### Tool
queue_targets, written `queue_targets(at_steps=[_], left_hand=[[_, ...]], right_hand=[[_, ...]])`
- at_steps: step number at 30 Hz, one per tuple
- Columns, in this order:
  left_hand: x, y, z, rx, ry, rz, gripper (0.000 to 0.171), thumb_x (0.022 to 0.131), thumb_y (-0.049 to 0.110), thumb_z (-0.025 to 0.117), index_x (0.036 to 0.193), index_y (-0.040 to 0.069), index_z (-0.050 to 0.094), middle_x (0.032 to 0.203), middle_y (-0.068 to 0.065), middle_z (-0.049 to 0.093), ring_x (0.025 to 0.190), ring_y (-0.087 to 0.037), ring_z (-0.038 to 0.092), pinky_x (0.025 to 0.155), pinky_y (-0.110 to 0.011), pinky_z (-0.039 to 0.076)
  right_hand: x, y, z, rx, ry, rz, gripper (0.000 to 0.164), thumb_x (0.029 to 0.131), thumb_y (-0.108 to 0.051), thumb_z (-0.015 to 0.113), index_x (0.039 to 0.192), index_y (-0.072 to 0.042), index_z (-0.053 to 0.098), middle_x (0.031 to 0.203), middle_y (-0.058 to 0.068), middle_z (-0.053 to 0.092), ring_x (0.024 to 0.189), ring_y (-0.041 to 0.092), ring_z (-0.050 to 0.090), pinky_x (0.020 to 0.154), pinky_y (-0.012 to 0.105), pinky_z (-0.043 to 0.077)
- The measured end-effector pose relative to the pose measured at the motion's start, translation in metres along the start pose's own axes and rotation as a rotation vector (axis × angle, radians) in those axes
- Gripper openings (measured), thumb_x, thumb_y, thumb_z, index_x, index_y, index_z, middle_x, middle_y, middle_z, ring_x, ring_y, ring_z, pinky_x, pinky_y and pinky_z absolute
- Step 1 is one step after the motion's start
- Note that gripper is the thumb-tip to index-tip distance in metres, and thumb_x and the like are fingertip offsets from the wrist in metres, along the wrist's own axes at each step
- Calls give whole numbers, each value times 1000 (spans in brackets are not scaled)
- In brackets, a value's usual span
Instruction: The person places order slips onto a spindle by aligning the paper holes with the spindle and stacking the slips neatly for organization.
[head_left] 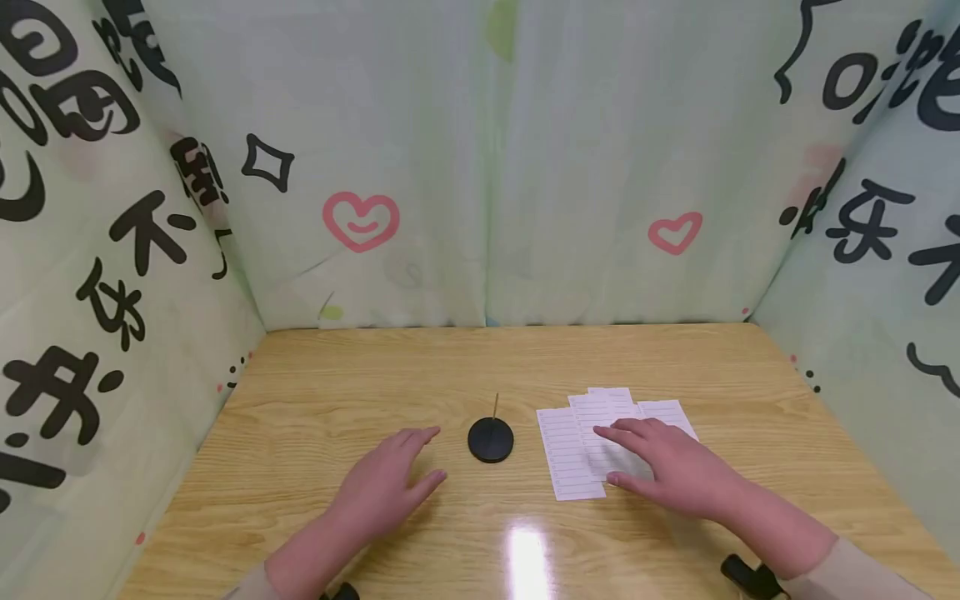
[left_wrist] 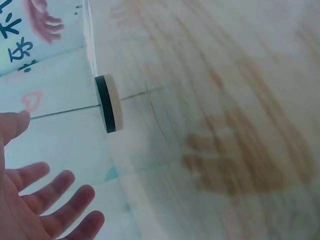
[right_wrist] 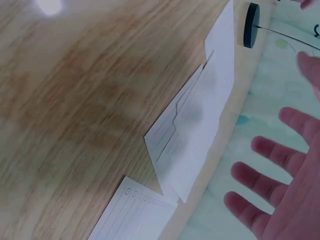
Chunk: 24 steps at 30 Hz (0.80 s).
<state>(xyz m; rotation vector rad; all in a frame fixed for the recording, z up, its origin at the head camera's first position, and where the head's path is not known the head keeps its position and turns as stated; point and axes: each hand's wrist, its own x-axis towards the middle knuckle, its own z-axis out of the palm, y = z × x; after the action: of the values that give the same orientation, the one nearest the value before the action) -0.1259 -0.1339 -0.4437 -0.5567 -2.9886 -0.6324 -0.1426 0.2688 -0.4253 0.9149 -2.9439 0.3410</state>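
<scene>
A black, round-based bill spike (head_left: 491,442) stands on the table between the hands, its thin rod pointing up. Left of it, my left hand (head_left: 384,487) hovers with fingers extended and holds nothing. Several white printed paper slips (head_left: 573,467) lie partly overlapping to the right of the spike. Over these slips is my right hand (head_left: 671,462), its fingers spread and no paper held in them. In the right wrist view, the fingers (right_wrist: 267,182) are apart from the slips (right_wrist: 200,120). The left wrist view has the spike's base (left_wrist: 105,104) beyond the left hand (left_wrist: 45,205).
The wooden table (head_left: 337,375) has a bright light reflection near its front. Pale curtains (head_left: 450,167) with hearts and black writing close off the back and both sides. A dark wrist strap piece (head_left: 750,577) hangs under the right forearm.
</scene>
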Motion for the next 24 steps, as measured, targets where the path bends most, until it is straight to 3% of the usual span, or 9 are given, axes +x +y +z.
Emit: queue_targets(at_steps=[10, 24], left_hand=[[18, 7, 3, -185, -95, -146, 52, 95, 42, 65, 141, 19, 54, 119, 4, 62, 104, -17, 62, 77, -40, 51], [47, 9, 12, -339, -199, -234, 53, 92, 42, 69, 137, 18, 57, 102, 5, 60, 68, -14, 56, 57, -33, 45]], right_hand=[[16, 13, -1, 69, -37, 88, 49, 95, -41, 65, 136, -14, 60, 128, 13, 61, 122, 41, 53, 98, 59, 42], [47, 35, 2, 134, -143, 174, 48, 90, -29, 72, 130, -5, 62, 129, 20, 59, 122, 44, 52, 99, 58, 41]])
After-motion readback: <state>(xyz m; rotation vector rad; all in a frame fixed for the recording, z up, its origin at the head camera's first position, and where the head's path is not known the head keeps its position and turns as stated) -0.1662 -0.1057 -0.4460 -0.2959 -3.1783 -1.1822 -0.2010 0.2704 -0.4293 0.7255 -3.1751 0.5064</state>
